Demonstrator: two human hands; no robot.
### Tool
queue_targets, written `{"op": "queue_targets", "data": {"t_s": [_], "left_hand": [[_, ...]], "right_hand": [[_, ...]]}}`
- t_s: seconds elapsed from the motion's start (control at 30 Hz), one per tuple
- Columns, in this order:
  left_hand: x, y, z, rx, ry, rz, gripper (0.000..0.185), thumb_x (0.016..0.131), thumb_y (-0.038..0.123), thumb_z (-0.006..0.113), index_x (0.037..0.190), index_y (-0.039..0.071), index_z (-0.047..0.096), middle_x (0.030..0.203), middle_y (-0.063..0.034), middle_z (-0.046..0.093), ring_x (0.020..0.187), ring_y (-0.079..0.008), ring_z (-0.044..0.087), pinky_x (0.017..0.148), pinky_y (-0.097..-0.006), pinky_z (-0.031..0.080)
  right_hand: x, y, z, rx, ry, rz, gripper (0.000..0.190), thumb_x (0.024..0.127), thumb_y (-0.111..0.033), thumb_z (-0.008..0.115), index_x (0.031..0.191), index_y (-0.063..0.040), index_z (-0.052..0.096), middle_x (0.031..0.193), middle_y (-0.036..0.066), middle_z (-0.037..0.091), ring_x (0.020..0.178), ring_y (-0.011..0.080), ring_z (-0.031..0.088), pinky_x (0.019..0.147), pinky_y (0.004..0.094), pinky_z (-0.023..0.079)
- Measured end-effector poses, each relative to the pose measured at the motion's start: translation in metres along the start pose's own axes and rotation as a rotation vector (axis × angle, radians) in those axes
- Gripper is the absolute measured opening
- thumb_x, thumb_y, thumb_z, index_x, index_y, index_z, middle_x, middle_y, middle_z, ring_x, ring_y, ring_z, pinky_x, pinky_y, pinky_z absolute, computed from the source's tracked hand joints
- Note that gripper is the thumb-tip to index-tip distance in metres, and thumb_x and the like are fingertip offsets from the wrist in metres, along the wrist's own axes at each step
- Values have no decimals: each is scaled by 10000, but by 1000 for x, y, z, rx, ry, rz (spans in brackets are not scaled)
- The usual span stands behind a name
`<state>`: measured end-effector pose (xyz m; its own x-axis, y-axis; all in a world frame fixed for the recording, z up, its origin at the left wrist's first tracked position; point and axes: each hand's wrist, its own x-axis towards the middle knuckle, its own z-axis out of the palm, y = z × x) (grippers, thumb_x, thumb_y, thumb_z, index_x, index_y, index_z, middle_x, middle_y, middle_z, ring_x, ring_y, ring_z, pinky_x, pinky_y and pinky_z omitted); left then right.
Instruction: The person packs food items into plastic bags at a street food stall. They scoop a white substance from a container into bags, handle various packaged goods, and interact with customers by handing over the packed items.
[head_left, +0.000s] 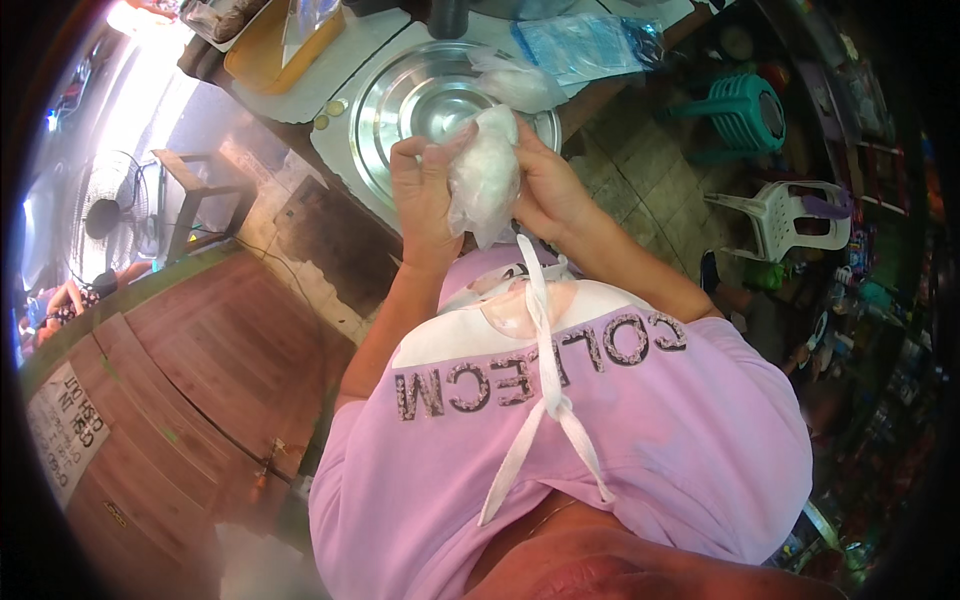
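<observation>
Between my two hands is a clear plastic bag (486, 176) with a white substance in it, held above the near side of a round metal tray (375, 112). My left hand (426, 199) grips the bag from the picture's left side, thumb pointing up. From the other side my right hand (551, 184) holds it, its fingers partly hidden behind the plastic. Another plastic bag with white contents (519, 84) rests at the tray's far right rim. What the white substance is, I cannot tell.
A yellow plastic tray (281, 56), several coins (334, 109) and a blue plastic packet (585, 46) lie on the table (289, 105). A green plastic stool (739, 116) and a white plastic chair (787, 217) stand at right. At left are an electric fan (105, 214) and a wooden door (202, 360).
</observation>
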<state>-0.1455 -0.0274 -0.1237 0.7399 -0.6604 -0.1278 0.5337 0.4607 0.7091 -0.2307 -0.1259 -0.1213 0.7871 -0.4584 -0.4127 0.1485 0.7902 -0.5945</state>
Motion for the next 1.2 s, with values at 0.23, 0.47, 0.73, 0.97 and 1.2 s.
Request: {"op": "queue_targets", "data": {"t_s": [0.23,0.47,0.73,0.97,1.2], "left_hand": [[11,12,-16,14,131,-66,140,1008,202,463,1052,100,378,1119,-206,643,867,-166,636,633,-244,521],[23,35,-33,420,148,-61,144,1004,239,460,1005,103,411,1073,-120,688,686,-49,531,472,-173,382],[56,66,-59,463,67,-88,129,997,241,464,1012,120,420,1060,-103,700,579,-17,424,454,-175,337],[56,74,-70,571,62,-100,155,992,246,485,994,105,421,1087,-101,694,560,-20,433,422,-184,352],[49,75,-87,1155,102,265,148,948,195,543,945,53,500,822,-60,655,583,-83,515,478,-275,431]], "right_hand": [[8,-10,21,-1977,170,-422,538,899,-182,564,1394,-68,386,1252,225,543,1069,362,597,887,456,488],[43,-12,55,-2362,203,-294,409,865,-284,609,1248,-153,548,906,111,688,849,319,667,704,447,527],[51,-69,69,-2261,-22,-476,386,855,-359,629,1202,-191,608,888,104,701,854,295,679,704,420,529],[96,-62,-29,-2348,309,-401,640,761,-373,734,1330,-204,494,1119,157,618,1011,344,607,853,429,492],[102,-60,-65,-1814,253,-379,617,781,-249,741,1318,-133,460,1170,135,584,1084,299,589,905,404,489]]}}
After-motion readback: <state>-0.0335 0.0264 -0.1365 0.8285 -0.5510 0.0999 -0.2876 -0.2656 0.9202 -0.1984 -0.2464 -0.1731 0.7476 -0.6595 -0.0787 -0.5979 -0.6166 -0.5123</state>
